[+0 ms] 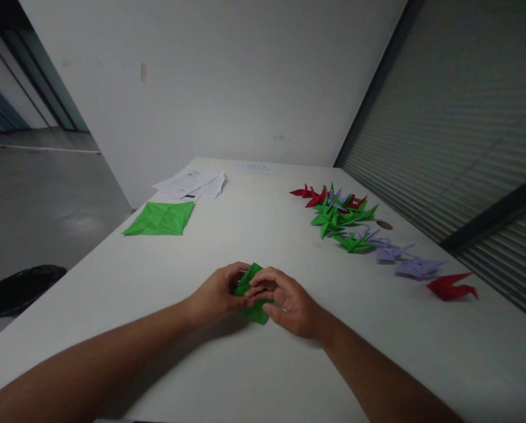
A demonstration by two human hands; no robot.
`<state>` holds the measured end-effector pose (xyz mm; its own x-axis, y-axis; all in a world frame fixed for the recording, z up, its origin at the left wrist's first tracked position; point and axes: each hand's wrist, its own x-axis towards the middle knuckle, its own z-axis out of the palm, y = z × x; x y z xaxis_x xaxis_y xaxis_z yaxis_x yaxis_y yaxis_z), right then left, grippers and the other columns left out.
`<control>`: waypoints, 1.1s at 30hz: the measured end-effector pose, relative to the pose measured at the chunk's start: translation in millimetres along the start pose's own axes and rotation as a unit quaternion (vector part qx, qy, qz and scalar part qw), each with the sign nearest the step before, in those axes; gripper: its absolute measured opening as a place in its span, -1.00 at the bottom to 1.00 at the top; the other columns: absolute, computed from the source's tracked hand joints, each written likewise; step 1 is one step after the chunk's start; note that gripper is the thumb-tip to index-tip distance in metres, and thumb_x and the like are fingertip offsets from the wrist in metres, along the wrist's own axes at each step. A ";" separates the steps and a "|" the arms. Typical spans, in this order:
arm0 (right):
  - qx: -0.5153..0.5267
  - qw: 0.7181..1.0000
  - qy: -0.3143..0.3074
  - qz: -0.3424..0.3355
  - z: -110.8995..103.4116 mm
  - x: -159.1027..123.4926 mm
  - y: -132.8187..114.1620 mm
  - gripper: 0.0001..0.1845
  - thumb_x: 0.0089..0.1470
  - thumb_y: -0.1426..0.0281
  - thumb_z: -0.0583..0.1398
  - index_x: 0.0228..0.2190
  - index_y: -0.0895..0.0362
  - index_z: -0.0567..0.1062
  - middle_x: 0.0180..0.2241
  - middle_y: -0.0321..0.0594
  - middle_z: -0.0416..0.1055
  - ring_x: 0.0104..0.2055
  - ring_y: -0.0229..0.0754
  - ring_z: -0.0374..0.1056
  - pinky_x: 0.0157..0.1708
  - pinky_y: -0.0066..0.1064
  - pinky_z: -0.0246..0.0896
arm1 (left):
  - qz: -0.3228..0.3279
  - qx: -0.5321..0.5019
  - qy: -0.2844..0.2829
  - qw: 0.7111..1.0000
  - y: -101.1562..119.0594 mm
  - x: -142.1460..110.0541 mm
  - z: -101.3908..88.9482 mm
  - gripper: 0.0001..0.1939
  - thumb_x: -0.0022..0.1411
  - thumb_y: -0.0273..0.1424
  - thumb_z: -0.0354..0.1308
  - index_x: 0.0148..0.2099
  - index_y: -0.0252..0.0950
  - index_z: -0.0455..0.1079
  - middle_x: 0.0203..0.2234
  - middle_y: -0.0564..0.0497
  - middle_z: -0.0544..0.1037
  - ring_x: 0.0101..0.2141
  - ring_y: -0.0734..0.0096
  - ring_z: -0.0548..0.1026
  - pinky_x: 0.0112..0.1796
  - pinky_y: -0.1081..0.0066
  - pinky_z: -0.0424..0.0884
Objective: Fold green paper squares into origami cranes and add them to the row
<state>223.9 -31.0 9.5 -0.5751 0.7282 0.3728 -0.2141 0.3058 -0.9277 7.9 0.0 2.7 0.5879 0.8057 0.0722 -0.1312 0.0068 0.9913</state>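
Between my hands, near the middle of the table, is a folded piece of green paper (256, 312). My left hand (221, 294) grips its left side, the thumb in front and the fingers behind. Over its right side curls my right hand (292, 302), the fingers bent across the paper and the thumb by its lower edge. The fingers partly cover the paper, so its full shape is hidden. Farther left lies a creased green sheet (159, 219), unfolded and almost flat.
Folded paper cranes in green (333, 218), purple (417, 267) and red (451, 288) line the right side of the white table (245, 376). Printed papers (190, 184) lie at the back left. A black-lined bin (20, 288) stands on the floor at left. A wall closes the far end.
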 end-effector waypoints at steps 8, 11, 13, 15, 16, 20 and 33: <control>-0.154 0.987 0.050 -0.019 -9.3 0.9 -7.9 -0.76 0.20 0.43 0.26 -0.07 0.05 0.50 -0.15 -0.17 0.39 -0.32 -0.24 0.40 -0.32 -0.34 0.43 | -0.079 -0.069 0.073 0.992 -1.0 4.1 -10.0 -0.55 -0.03 -0.36 0.52 -0.11 -0.34 0.46 -0.39 0.00 0.60 -0.41 0.39 0.54 -0.34 0.40 0.38; -0.317 0.933 0.162 -0.054 -19.5 3.7 -6.4 -0.74 0.10 0.55 0.25 -0.17 0.05 0.55 -0.21 -0.21 0.39 -0.43 -0.27 0.21 -0.42 -0.39 0.27 | -0.080 -0.086 0.101 0.988 -1.6 4.4 -12.1 -0.58 -0.04 -0.43 0.50 -0.13 -0.34 0.46 -0.39 0.01 0.61 -0.41 0.41 0.54 -0.32 0.41 0.38; -0.356 0.919 0.160 -0.048 -25.7 4.9 -6.0 -0.58 0.04 0.63 0.21 -0.09 0.03 0.56 -0.13 -0.17 0.37 -0.34 -0.23 0.26 -0.37 -0.38 0.29 | -0.085 -0.086 0.111 0.986 -0.9 4.3 -12.1 -0.59 -0.04 -0.47 0.47 -0.12 -0.34 0.46 -0.39 0.00 0.62 -0.42 0.42 0.53 -0.34 0.42 0.37; -0.363 0.926 0.101 -0.040 -29.8 4.9 -6.4 -0.42 0.00 0.69 0.15 0.01 0.00 0.53 -0.04 -0.13 0.35 -0.14 -0.14 0.35 -0.23 -0.32 0.36 | -0.090 -0.084 0.121 0.985 0.7 4.2 -11.4 -0.60 -0.05 -0.49 0.45 -0.12 -0.35 0.46 -0.39 0.00 0.62 -0.43 0.42 0.53 -0.35 0.43 0.36; -0.363 0.929 0.067 -0.039 -31.0 4.5 -6.6 -0.37 -0.01 0.72 0.13 0.04 -0.01 0.52 -0.02 -0.12 0.35 -0.04 -0.10 0.35 -0.15 -0.28 0.38 | -0.091 -0.084 0.125 0.984 1.8 4.2 -11.1 -0.60 -0.06 -0.50 0.44 -0.13 -0.35 0.46 -0.40 0.00 0.62 -0.43 0.42 0.53 -0.36 0.43 0.36; -0.379 0.924 -0.002 -0.048 -32.5 2.5 -4.1 -0.31 0.02 0.73 0.11 0.12 -0.02 0.47 0.00 -0.11 0.36 0.05 -0.08 0.35 0.05 -0.15 0.36 | -0.091 -0.089 0.136 0.983 5.4 3.7 -11.5 -0.60 -0.07 -0.51 0.43 -0.14 -0.34 0.45 -0.42 0.01 0.61 -0.44 0.41 0.53 -0.37 0.43 0.34; -0.436 0.895 -0.068 -0.060 -43.1 1.3 -1.4 -0.64 0.16 0.61 0.22 -0.06 0.08 0.62 -0.18 -0.09 0.54 -0.11 -0.03 0.41 -0.06 -0.13 0.39 | -0.067 0.099 0.086 0.989 -9.9 3.1 -21.0 -0.34 0.00 -0.49 0.36 0.16 -0.21 0.27 -0.24 -0.01 0.57 -0.35 0.35 0.53 -0.36 0.38 0.42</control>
<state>257.5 -4.1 12.2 -0.6933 0.5943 0.4075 0.3827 0.7829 -0.4906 -5.7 14.8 -9.3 0.4424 0.8945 -0.0645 0.1086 0.0179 0.9939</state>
